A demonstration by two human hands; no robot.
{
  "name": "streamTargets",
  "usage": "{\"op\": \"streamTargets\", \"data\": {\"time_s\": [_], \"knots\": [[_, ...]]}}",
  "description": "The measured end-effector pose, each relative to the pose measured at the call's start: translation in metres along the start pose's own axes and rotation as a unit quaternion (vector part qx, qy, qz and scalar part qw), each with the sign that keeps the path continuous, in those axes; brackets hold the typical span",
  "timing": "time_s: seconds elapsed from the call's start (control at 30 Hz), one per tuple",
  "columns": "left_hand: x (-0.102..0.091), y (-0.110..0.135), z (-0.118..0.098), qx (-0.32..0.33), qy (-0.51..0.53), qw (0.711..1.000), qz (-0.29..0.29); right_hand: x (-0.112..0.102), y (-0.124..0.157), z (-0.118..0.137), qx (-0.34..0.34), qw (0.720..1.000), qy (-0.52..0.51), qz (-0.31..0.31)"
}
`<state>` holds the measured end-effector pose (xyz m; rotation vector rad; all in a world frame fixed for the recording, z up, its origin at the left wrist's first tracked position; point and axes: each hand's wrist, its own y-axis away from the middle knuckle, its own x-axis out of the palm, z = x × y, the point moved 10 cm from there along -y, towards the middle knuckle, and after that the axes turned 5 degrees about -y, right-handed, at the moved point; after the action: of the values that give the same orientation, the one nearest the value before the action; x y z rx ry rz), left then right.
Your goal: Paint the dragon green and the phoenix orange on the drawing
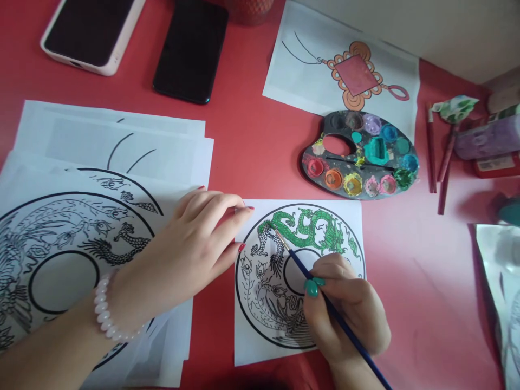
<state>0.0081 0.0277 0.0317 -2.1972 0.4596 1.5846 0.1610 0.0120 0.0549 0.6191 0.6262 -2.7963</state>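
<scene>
My right hand is closed in a pinch round a blue-handled paintbrush. The brush tip touches the green dragon on a round black-line drawing printed on white paper. Part of the dragon is painted green; the rest is bare outline. My left hand, with a white bead bracelet on the wrist, lies with fingers stretched out, the fingertips pressing the sheet's left edge.
An oval palette with many paint wells and a dark brush lies above the drawing. A stack of printed sheets lies at left. Two phones and a coloured knot picture are at the back. Pencils lie at right.
</scene>
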Motion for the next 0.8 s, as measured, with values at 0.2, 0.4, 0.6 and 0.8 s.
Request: {"op": "streamTargets", "data": {"time_s": [0.2, 0.4, 0.6, 0.8], "knots": [[-0.0001, 0.0006, -0.0001, 0.000, -0.003, 1.000, 0.004, 0.0001, 0.0001, 0.0020, -0.006, 1.000, -0.007, -0.001], [-0.0011, 0.0009, 0.0001, 0.005, -0.008, 1.000, -0.006, 0.0012, 0.0041, -0.0018, 0.005, 1.000, -0.003, -0.002], [-0.0027, 0.0007, 0.0000, 0.006, -0.009, 1.000, -0.013, -0.0003, 0.0069, -0.0003, -0.009, 1.000, 0.000, 0.001], [-0.0029, 0.0008, -0.0007, 0.009, -0.007, 1.000, -0.017, 0.0004, 0.0048, -0.0032, 0.001, 1.000, 0.023, -0.005]]}}
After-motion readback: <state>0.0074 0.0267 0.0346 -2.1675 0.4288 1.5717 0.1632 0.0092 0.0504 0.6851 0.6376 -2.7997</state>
